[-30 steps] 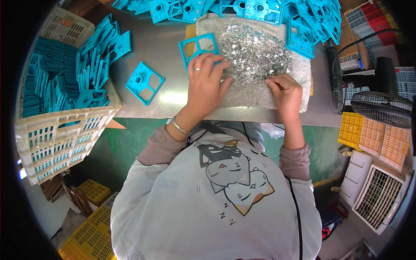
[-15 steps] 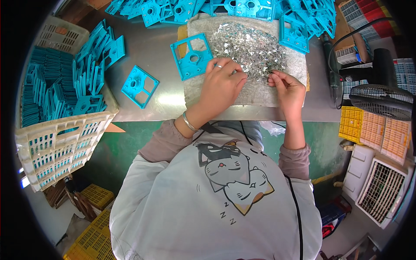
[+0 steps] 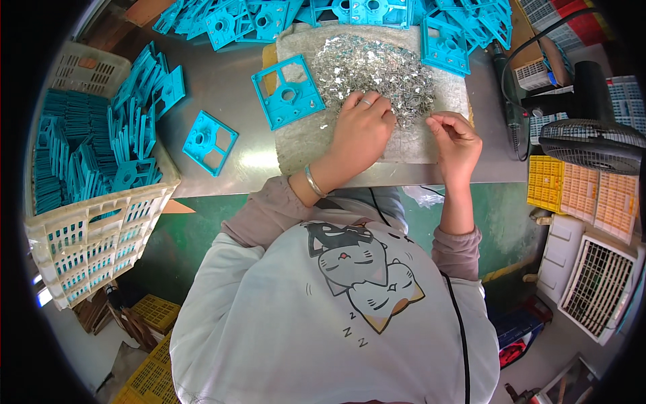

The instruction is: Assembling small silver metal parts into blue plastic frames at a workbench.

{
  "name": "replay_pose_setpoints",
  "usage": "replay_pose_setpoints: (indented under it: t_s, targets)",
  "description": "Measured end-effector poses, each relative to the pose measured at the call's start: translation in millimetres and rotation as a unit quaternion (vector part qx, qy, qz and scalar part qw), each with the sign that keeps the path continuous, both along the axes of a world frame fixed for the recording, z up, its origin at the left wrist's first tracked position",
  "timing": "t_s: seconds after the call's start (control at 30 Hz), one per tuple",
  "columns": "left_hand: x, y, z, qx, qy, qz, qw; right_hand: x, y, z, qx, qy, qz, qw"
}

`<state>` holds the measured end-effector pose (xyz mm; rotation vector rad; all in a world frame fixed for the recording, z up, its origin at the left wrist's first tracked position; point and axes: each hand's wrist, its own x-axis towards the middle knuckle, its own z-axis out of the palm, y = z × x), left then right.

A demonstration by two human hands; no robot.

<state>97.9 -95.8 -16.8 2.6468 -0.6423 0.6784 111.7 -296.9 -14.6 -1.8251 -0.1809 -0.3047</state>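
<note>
A heap of small silvery metal parts lies spread on a worn grey cloth. My left hand, with a ring and a bracelet, is at the near edge of the heap, fingers bent together and tips pressed toward the parts. Whatever those fingertips hold is hidden. Just right of the heap, my right hand is raised in a pinch of thumb and forefinger; anything in it is too small to name. Left of the heap, a turquoise plastic frame plate with a round hole rests on the cloth.
Another turquoise plate lies on the metal table. Stacked plates line the far side. A white crate of plates stands left. To the right are a corded power screwdriver, a black fan and yellow crates.
My left hand has shifted slightly right along the heap's near edge. My right hand has drawn a little away from the parts, still pinched. The whole view has moved slightly.
</note>
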Motion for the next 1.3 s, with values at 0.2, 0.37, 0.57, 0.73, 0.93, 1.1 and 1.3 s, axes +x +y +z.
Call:
replay_pose_setpoints:
  t_s: [0.2,0.37,0.57,0.73,0.93,1.1,1.3]
  targets:
    - [-13,11,24,-0.293,0.161,-0.044,0.941,-15,15,18,0.114,0.022,0.033,0.993]
    - [-24,14,43,-0.562,0.368,-0.079,0.736,-24,29,38,0.137,0.004,0.048,0.989]
    - [-30,17,56,-0.603,0.416,-0.101,0.673,-30,39,45,0.124,-0.057,0.057,0.989]
    - [-32,21,56,-0.608,0.425,-0.094,0.664,-35,43,48,0.142,-0.062,0.082,0.984]
    - [-38,30,38,-0.641,0.473,-0.096,0.597,-36,45,40,-0.048,-0.170,0.085,0.981]
    - [-48,44,33,-0.442,0.254,0.024,0.860,-31,55,29,-0.054,-0.163,0.110,0.979]
    - [-45,95,-4,-0.158,-0.003,0.233,0.960,-29,64,23,0.025,-0.061,0.105,0.992]
